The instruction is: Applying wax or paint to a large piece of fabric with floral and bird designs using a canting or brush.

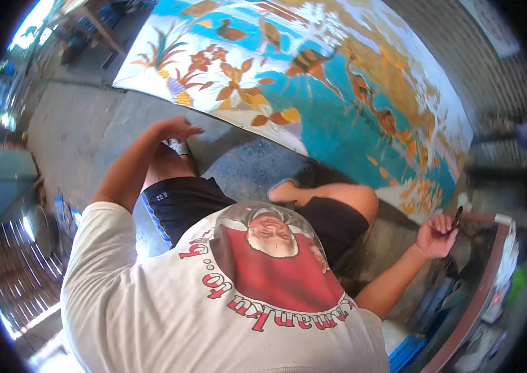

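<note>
My right hand [436, 238] is raised at the right, its fingers closed around a slim dark stick-like tool [458, 217] whose kind I cannot make out. My left hand [178, 128] hangs over my left knee, fingers loosely stretched out and holding nothing. In front of me a large painted canvas [332, 130] leans at a slant. It shows brown and orange birds, leafy plants and white trees against teal water. Neither hand touches the canvas. The right hand is beyond its lower right corner.
At the right, a brown-edged table or shelf [484, 295] holds cluttered items, with blue things [408, 353] beneath. Corrugated sheeting [431, 31] stands behind the canvas. A pale green box-like object [5, 171] is at the left. Grey concrete floor [77, 124] lies below the canvas.
</note>
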{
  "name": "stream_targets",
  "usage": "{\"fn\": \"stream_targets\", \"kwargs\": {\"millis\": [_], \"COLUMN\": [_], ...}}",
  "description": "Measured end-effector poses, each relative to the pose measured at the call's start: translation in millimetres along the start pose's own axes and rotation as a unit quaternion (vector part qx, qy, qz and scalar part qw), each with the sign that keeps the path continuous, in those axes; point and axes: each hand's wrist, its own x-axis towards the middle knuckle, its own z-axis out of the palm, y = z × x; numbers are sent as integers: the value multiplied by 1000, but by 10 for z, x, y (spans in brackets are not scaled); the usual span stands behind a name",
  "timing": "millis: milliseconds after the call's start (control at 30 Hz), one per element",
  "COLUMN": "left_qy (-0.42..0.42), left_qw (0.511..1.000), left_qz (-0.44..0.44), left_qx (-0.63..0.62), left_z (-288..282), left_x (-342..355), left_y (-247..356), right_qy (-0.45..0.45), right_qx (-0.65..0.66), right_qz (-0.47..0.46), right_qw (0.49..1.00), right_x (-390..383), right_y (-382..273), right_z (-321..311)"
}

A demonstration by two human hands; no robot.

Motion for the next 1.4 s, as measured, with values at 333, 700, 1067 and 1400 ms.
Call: {"fn": "stream_targets", "kwargs": {"millis": [333,700,1067,1400], "left_qy": [321,332,326,366], "left_qw": [599,305,241,255], "left_qz": [-107,58,26,-4], "left_qx": [-725,-891,-914,-895], "left_z": [-304,-919,-897,-934], "left_x": [331,257,740,684], "left_y": [-63,-665,-589,-545], "right_qy": [-112,-239,-430,-460], "right_qx": [-9,-226,-409,-436], "right_qz": [347,403,267,222], "right_qw": [931,854,760,741], "right_x": [1340,944,771,699], "right_y": [3824,7192,8288,8488], "right_z": [1676,2297,2332,2334]}}
